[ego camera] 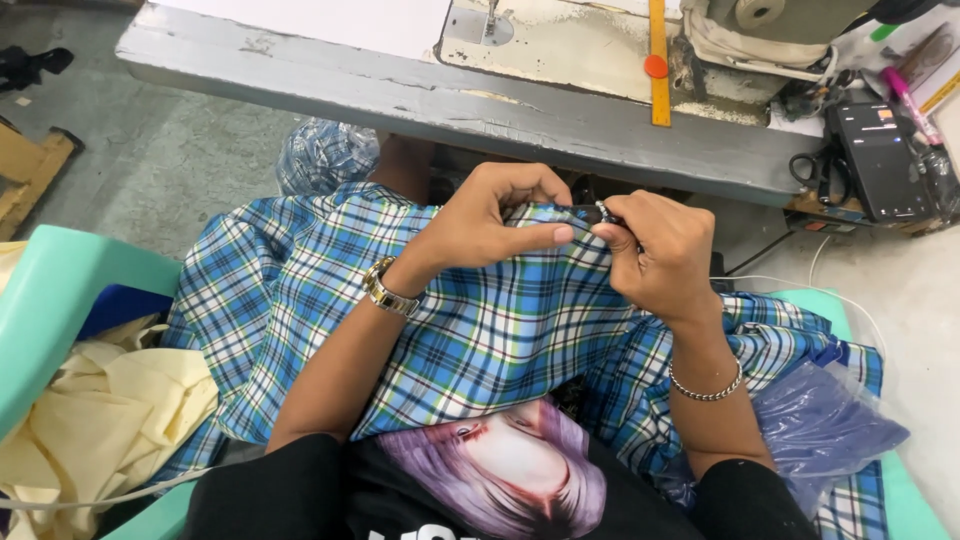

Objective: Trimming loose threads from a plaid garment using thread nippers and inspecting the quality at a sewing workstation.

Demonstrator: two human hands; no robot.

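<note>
Fabric work at the seam: I see left hand pinching plaid cloth, right hand gripping a small snipper; next move needs taut cloth, I judge.

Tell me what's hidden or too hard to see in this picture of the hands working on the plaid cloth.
Head view only:
- Small dark metal tool: mostly covered by the right hand; its kind is unclear.
- Blue plaid fabric: the pinched edge is hidden under the left hand and its thumb.
- Cream sewing machine: cut off by the top edge.
- Black scissors: partly hidden behind the grey table edge.
- Clear plastic bag: contents blurred.
</note>
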